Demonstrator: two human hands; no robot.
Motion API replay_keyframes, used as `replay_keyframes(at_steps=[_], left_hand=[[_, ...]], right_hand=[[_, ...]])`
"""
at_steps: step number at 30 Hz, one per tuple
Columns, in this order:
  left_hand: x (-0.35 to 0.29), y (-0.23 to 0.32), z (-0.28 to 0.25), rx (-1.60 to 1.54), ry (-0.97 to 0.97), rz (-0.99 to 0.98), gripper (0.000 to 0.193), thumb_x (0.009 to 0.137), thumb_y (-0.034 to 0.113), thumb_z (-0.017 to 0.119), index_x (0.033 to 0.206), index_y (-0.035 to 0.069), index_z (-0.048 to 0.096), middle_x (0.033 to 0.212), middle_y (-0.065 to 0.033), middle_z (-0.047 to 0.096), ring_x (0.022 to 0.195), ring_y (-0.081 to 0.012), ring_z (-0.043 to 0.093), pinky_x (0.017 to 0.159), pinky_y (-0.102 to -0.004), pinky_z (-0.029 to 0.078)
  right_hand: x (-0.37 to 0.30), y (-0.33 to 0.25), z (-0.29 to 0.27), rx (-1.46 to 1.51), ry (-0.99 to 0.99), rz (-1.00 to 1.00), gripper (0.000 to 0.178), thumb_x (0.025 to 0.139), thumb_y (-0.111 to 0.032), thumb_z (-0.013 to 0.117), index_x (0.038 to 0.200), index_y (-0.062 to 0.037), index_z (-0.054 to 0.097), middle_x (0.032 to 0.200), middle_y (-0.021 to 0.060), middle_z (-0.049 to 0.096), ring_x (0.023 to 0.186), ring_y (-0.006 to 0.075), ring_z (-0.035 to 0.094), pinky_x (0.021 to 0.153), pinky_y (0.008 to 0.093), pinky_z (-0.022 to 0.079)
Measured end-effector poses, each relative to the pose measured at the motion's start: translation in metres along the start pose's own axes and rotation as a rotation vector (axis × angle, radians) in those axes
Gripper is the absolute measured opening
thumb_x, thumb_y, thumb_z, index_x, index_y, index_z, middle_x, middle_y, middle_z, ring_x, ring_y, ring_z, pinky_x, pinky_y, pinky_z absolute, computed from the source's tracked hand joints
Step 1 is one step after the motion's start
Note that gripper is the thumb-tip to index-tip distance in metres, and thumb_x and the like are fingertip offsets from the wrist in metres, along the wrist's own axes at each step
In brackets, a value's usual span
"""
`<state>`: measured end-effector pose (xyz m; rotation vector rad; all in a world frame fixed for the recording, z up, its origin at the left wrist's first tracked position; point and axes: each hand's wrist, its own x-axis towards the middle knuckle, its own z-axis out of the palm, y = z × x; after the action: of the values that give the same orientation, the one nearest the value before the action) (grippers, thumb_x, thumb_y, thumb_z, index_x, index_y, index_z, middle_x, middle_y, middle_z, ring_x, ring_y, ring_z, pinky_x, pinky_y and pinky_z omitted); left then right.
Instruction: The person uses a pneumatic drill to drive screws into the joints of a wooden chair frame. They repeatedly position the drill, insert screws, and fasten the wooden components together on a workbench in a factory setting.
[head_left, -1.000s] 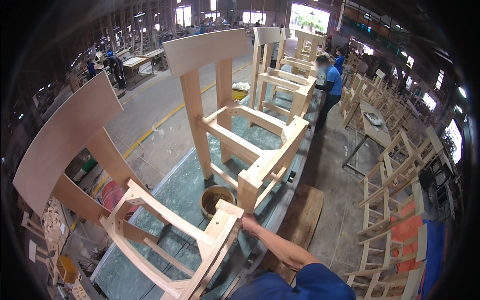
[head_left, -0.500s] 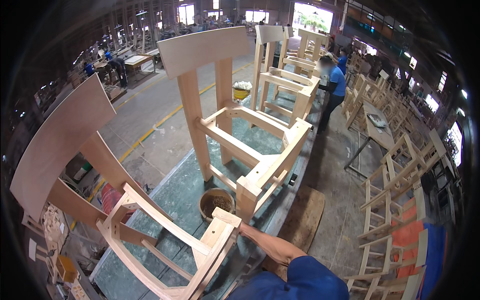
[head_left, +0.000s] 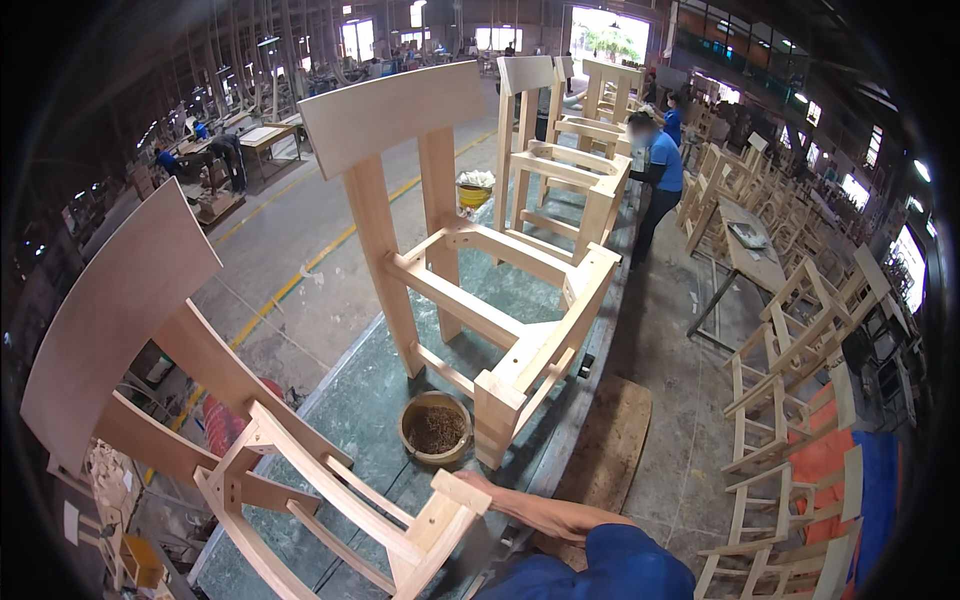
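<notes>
A light wooden chair frame (head_left: 375,508) with a curved back panel stands nearest me on the green-topped bench (head_left: 345,395). My right hand (head_left: 478,487) is at the top of its front leg, closed around the corner; the post hides part of the fingers. My left hand is out of view. Just beyond the hand, a round bowl (head_left: 408,428) holds small brown bits. Past it stands a second chair frame (head_left: 497,395) of the same kind, upright, with bare seat rails.
More chair frames (head_left: 600,205) line the bench farther off, where a co-worker in a blue shirt (head_left: 662,165) stands at its right side. Stacked chair frames (head_left: 760,440) fill the right floor. A yellow bucket (head_left: 473,195) stands left of the bench; a wooden board (head_left: 610,440) lies along its right edge.
The near chair frame has shifted toward me along with my right hand, so the bowl it partly covered shows whole. The view has also moved slightly.
</notes>
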<state>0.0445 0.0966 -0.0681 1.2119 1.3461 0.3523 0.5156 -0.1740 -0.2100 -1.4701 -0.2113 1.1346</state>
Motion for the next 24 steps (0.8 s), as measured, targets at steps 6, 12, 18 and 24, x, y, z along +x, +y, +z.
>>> replay_keyframes(at_steps=[6,12,18,24], left_hand=[[-0.013,0.014,-0.031,0.143,0.070,0.081,0.063,0.078,0.019,0.055,0.138,0.007,0.044,0.130,-0.0228,0.050,0.105,-0.0320,0.049,0.089,-0.0483,0.041],[-0.025,0.034,-0.047,0.256,0.118,0.151,0.062,0.079,0.019,0.055,0.138,0.007,0.045,0.131,-0.0225,0.050,0.107,-0.0311,0.048,0.091,-0.0481,0.039],[-0.038,0.042,-0.060,0.314,0.173,0.159,0.061,0.080,0.019,0.054,0.138,0.007,0.045,0.132,-0.0221,0.050,0.109,-0.0302,0.046,0.093,-0.0479,0.038],[-0.048,0.058,-0.059,0.391,0.211,0.201,0.060,0.081,0.019,0.054,0.139,0.007,0.046,0.133,-0.0218,0.050,0.112,-0.0293,0.045,0.095,-0.0477,0.037]], right_hand=[[0.017,-0.039,0.017,-0.714,0.172,-0.116,0.039,0.084,-0.044,0.068,0.085,-0.0053,0.073,0.087,0.0164,0.072,0.081,0.0283,0.070,0.074,0.0420,0.052],[0.089,-0.050,0.020,-0.872,0.353,-0.131,0.033,0.082,-0.032,0.066,0.099,-0.0043,0.069,0.103,0.0233,0.068,0.099,0.0401,0.064,0.087,0.0498,0.051],[0.122,-0.044,0.020,-0.870,0.386,-0.174,0.041,0.077,-0.021,0.064,0.112,-0.0002,0.063,0.117,0.0271,0.058,0.110,0.0442,0.057,0.094,0.0491,0.047],[0.139,-0.042,0.005,-0.926,0.471,-0.191,0.041,0.077,-0.015,0.063,0.116,-0.0013,0.061,0.119,0.0280,0.054,0.111,0.0455,0.055,0.095,0.0510,0.047]])
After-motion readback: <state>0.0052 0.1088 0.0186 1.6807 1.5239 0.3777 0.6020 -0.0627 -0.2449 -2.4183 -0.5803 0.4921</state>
